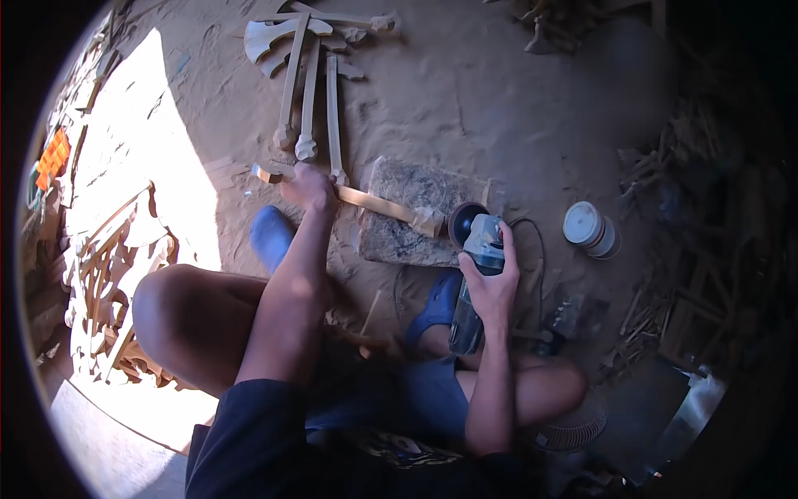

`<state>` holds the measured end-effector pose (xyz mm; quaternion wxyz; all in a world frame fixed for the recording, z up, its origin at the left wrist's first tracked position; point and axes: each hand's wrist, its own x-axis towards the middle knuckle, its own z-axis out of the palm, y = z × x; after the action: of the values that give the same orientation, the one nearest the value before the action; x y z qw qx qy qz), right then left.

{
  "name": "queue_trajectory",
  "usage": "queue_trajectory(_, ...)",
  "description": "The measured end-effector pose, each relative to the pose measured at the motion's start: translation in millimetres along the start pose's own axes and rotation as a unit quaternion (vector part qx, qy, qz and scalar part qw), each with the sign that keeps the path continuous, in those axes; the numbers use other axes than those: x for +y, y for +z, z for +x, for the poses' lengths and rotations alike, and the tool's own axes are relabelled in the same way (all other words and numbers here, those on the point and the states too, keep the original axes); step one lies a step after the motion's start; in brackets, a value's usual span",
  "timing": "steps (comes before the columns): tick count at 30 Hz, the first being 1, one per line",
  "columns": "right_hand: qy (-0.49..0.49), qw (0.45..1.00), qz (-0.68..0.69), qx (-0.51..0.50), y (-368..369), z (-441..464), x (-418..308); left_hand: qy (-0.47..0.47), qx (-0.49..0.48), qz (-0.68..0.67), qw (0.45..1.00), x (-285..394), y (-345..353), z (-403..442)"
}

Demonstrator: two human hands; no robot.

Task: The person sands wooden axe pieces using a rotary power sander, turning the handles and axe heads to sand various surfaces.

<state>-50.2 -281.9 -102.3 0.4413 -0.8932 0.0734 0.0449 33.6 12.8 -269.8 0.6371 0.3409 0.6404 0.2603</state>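
My left hand point(309, 188) is closed around a long wooden stick point(374, 204) near its left end. A carved, faceted knob forms the stick's right end, over a worn block point(399, 179) on the ground. In my right hand point(495, 287) is an angle grinder point(482, 241), gripped around its body. Its dark round disc point(467, 223) is beside the knob; I cannot tell whether they touch. Beyond my left hand lie several similar carved sticks point(307, 108) and a broad, axe-shaped wooden piece point(270, 37).
A lidded tub point(586, 224) stands right of the block. The grinder's cord point(540, 249) curves over the sandy ground. Wood scraps are heaped at left point(125, 274) and right point(690, 291). My blue shoes point(438, 303) flank the block. An orange object point(52, 156) lies far left.
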Motion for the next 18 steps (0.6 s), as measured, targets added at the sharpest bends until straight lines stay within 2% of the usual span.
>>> queue_trajectory(4,0.014,0.998,0.055,-0.022,-2,1,2,0.006,-0.009,-0.006,1.000,1,-3,2)
queue_trajectory(8,0.013,0.997,0.042,-0.062,0,7,3,-0.002,-0.012,-0.021,1.000,-6,-6,6)
queue_trajectory(11,-0.009,0.998,0.010,-0.061,4,12,6,0.003,-0.004,-0.036,0.999,-2,-5,4)
queue_trajectory(14,0.015,0.998,-0.053,-0.023,9,7,-9,0.002,0.002,-0.027,1.000,-4,-3,4)
queue_trajectory(18,-0.007,0.999,0.006,-0.049,7,5,-6,0.021,-0.007,-0.033,0.999,-9,-2,9)
